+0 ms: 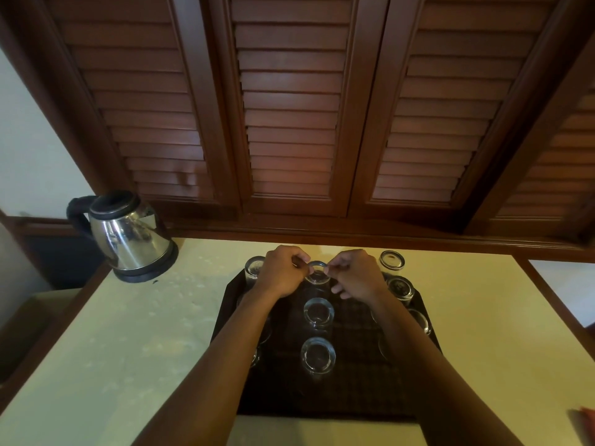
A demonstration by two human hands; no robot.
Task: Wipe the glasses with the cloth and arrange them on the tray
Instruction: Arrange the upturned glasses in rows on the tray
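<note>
While our left hand (283, 272) and right hand (354, 273) pinched the far middle glass (318, 272) on the tray (351, 394), most glasses stood arranged; one glass (391, 260) waited on the tabletop (128, 349).

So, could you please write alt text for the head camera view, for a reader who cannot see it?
Both hands, left hand and right hand, pinch the far middle glass on a dark tray that carries several upturned glasses. The tray lies on a pale counter, with a steel kettle at its far left and brown louvred doors behind.
</note>
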